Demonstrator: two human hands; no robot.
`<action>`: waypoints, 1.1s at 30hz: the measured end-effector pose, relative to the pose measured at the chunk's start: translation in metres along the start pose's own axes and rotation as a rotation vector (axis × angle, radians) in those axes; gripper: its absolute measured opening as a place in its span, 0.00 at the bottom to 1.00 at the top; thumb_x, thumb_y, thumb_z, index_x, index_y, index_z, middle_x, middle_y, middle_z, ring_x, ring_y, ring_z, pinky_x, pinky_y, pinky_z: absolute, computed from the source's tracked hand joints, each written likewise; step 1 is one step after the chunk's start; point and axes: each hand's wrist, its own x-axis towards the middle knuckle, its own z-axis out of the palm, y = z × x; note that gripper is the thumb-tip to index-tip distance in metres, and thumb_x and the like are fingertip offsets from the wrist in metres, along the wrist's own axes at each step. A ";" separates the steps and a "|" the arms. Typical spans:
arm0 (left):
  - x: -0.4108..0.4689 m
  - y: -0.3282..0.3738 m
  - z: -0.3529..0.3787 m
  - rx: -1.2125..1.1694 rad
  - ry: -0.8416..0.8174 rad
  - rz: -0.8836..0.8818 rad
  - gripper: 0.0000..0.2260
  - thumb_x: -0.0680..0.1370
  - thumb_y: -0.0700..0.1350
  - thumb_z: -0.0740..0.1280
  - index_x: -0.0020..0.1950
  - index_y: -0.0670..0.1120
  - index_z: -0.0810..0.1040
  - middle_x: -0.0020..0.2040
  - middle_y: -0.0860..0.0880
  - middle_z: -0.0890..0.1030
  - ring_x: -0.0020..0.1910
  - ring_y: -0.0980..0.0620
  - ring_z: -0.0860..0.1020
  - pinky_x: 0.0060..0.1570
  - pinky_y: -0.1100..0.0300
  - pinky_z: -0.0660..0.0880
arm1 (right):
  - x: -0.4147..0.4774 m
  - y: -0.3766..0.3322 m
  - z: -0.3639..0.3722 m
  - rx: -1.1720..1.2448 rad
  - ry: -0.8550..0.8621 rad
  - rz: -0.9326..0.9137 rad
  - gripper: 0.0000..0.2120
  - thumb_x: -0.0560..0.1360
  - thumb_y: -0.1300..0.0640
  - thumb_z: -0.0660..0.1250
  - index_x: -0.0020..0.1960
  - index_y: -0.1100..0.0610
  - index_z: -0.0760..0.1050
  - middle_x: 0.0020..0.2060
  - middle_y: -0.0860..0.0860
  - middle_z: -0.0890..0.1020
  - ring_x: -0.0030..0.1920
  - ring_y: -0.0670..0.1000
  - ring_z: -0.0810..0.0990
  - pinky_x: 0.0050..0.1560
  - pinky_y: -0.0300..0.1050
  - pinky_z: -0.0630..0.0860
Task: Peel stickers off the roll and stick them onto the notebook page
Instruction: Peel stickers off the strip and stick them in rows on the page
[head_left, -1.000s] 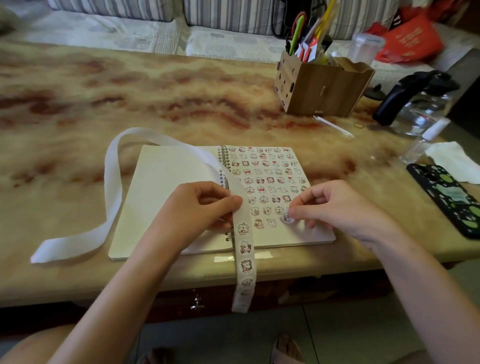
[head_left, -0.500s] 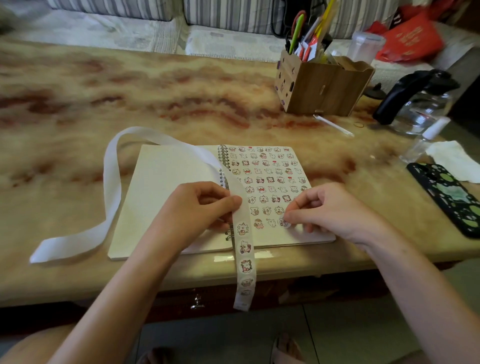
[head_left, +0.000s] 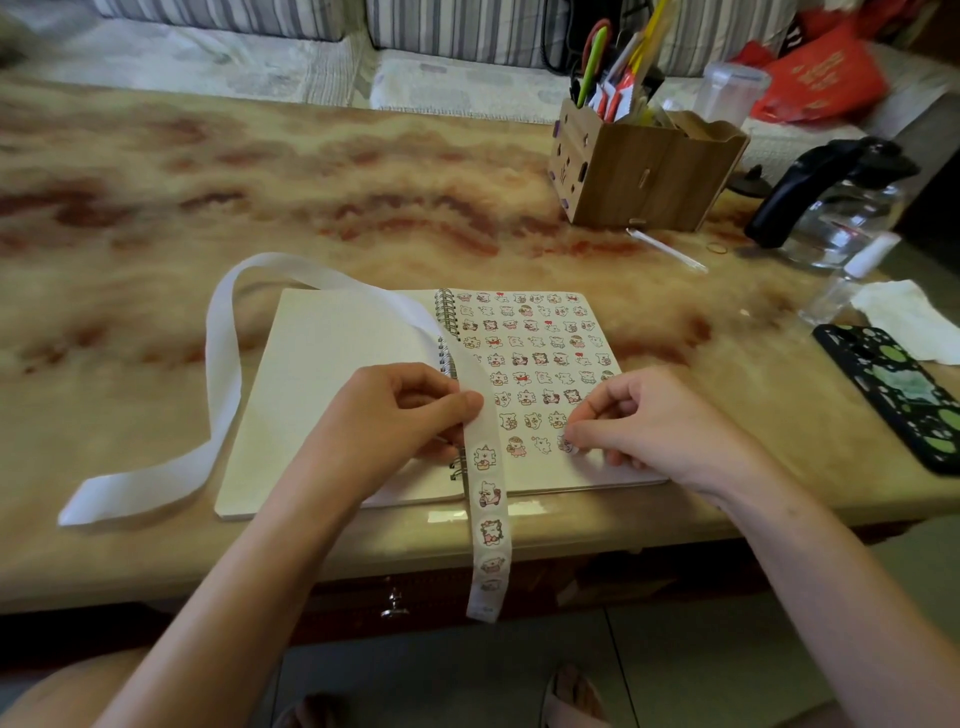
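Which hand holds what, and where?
Left hand pinches the sticker strip at its left edge, over the notebook spiral. Right hand holds nothing; its fingertips press a sticker down.

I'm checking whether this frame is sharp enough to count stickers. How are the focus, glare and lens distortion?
Head view: the stickers on the notebook page are soft and small, hard to count exactly; the table bows from the wide-angle lens; a bright glare patch sits on the table edge below the notebook; the red bag at top right is smeared.
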 end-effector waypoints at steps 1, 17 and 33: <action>0.000 0.000 0.000 0.002 -0.003 0.001 0.03 0.73 0.38 0.71 0.41 0.39 0.80 0.37 0.40 0.84 0.34 0.48 0.81 0.36 0.62 0.80 | 0.000 0.001 0.001 -0.002 0.005 -0.002 0.02 0.68 0.63 0.73 0.38 0.59 0.82 0.28 0.48 0.82 0.26 0.44 0.73 0.28 0.37 0.69; 0.000 0.000 0.000 0.009 -0.004 -0.003 0.03 0.73 0.39 0.71 0.40 0.40 0.80 0.35 0.42 0.85 0.32 0.52 0.81 0.36 0.63 0.81 | 0.005 0.009 -0.001 -0.036 -0.003 -0.059 0.13 0.67 0.59 0.77 0.43 0.54 0.72 0.27 0.46 0.75 0.24 0.45 0.70 0.25 0.39 0.65; -0.002 0.000 0.002 0.030 0.014 0.009 0.04 0.73 0.39 0.71 0.40 0.41 0.80 0.34 0.45 0.85 0.31 0.54 0.81 0.36 0.65 0.80 | 0.005 0.012 0.000 -0.039 0.007 -0.077 0.14 0.66 0.54 0.77 0.45 0.57 0.75 0.29 0.48 0.75 0.26 0.44 0.72 0.29 0.39 0.69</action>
